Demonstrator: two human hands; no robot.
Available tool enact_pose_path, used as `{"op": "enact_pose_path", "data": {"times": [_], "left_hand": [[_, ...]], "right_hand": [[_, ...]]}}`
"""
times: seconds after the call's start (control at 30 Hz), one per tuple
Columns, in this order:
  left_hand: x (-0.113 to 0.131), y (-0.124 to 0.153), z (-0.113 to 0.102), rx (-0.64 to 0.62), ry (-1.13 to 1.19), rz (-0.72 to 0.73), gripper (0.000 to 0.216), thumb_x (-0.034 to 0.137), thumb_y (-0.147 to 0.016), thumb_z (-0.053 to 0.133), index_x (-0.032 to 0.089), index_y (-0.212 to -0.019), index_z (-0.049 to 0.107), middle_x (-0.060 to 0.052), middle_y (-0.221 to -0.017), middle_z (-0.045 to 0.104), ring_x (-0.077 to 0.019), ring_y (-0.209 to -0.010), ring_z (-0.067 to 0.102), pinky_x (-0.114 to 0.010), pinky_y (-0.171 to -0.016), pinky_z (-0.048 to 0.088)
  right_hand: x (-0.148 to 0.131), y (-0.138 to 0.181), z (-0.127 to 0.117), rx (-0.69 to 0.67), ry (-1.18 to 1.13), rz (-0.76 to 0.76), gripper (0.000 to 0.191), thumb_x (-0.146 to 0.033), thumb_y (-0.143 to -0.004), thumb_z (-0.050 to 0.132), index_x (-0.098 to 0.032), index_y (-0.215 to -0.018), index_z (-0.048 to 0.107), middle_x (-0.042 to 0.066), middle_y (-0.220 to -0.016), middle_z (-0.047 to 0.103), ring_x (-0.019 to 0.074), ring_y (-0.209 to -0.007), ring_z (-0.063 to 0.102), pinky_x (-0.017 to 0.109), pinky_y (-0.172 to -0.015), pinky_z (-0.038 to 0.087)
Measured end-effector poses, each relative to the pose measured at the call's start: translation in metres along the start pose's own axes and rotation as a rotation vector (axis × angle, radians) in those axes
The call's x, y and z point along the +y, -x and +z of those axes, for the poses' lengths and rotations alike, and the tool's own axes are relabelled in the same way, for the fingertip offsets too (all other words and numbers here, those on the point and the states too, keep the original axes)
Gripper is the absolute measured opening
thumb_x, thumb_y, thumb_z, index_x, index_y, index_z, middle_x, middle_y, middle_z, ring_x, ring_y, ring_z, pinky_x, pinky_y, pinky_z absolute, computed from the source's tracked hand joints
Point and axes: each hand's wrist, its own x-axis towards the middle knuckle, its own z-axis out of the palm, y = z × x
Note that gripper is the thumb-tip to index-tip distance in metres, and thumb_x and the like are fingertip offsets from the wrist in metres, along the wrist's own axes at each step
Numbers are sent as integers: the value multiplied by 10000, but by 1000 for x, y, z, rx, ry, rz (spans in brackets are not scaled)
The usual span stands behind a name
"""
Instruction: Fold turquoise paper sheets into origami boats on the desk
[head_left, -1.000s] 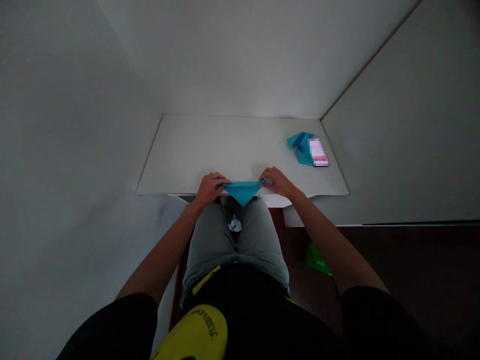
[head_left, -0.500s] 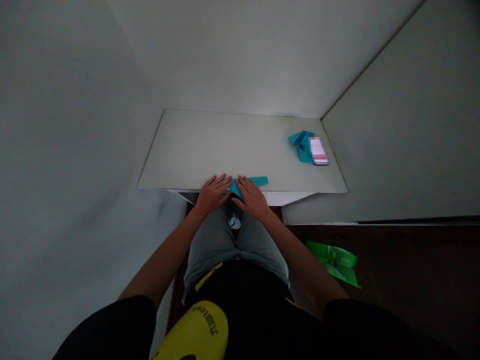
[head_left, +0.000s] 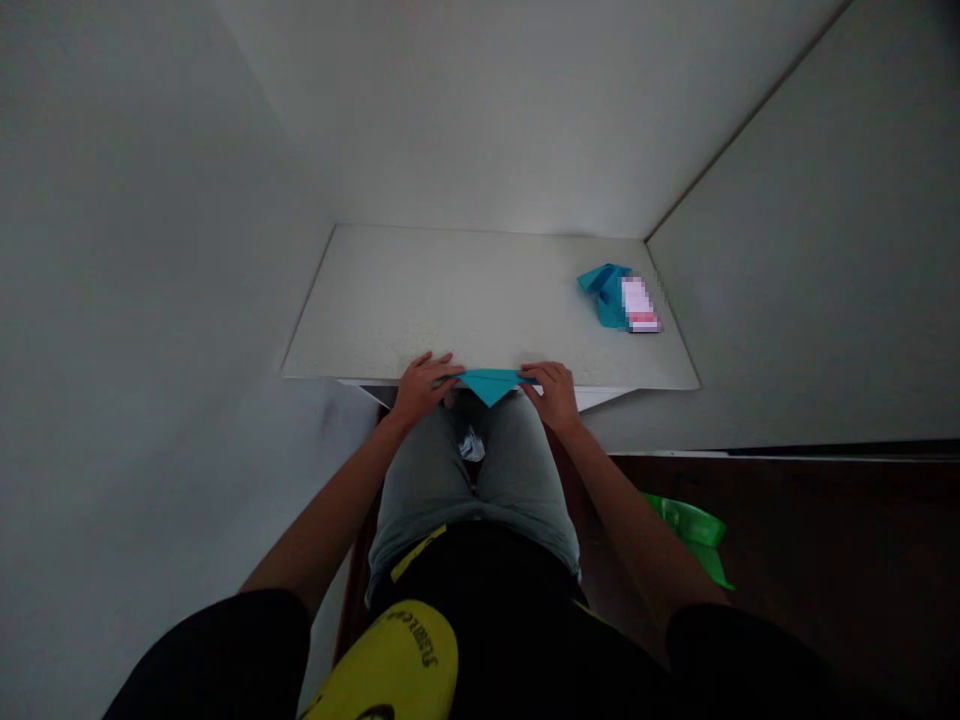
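Observation:
A folded blue paper triangle (head_left: 490,383) lies at the near edge of the white table (head_left: 420,300), its tip pointing down over the edge toward my lap. My left hand (head_left: 421,386) rests on the paper's left corner with fingers stretched along the fold. My right hand (head_left: 551,391) lies on the right corner, fingers curled down and pressing on the paper.
At the table's back right lies another folded blue paper (head_left: 604,290) beside a small pinkish-white object (head_left: 637,305). White walls close in at the left, back and right. A green plastic thing (head_left: 690,530) lies on the dark floor at my right.
My right hand slid from the paper's middle back to its right corner. The triangle's tip shows again between my hands. The left hand stayed on the left corner.

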Motion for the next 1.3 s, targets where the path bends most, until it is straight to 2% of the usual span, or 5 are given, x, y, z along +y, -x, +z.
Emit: {"op": "enact_pose_path", "data": {"times": [0.17,0.43,0.73,1.1,1.3], "left_hand": [[0,-29,-11,100,78,-217,232,408,-1000,769,240,-1150,825,-42,-1118,859,-251,-1000,794,-388,-960,612],[-1,-34,0,177,-138,-54,108,306,-1022,754,248,-1025,844,-89,-1180,827,-285,-1154,736,-481,-1082,525],[-2,5,7,84,-186,102,203,407,-1000,807,290,-1159,854,-82,-1176,844,-278,-1134,740,-500,-1116,501],[6,-16,-9,-58,-348,268,294,366,-1132,578,231,-1187,834,-103,-1037,799,-251,-991,711,-400,-909,546],[34,-34,-14,-249,-548,236,436,282,-1068,610,217,-1493,687,-147,-1214,751,-305,-1139,695,-427,-948,527]], "right_hand": [[11,-35,3,15,-81,116,333,-532,-1069,643,-241,-1078,807,92,-991,818,292,-942,715,454,-920,524],[15,-45,6,44,-9,23,270,-444,-1090,630,-245,-1117,811,126,-1133,764,311,-1046,686,486,-967,526],[17,-9,-7,0,-66,-189,333,-559,-1038,729,-278,-1203,799,116,-1275,792,330,-1162,713,516,-993,531],[12,-14,-8,39,-147,-162,324,-558,-1024,749,-290,-1192,821,102,-1154,796,299,-1072,745,480,-935,579],[9,-15,-4,49,-122,-103,330,-547,-1036,731,-286,-1218,816,94,-1133,773,264,-965,730,442,-900,577]]}}
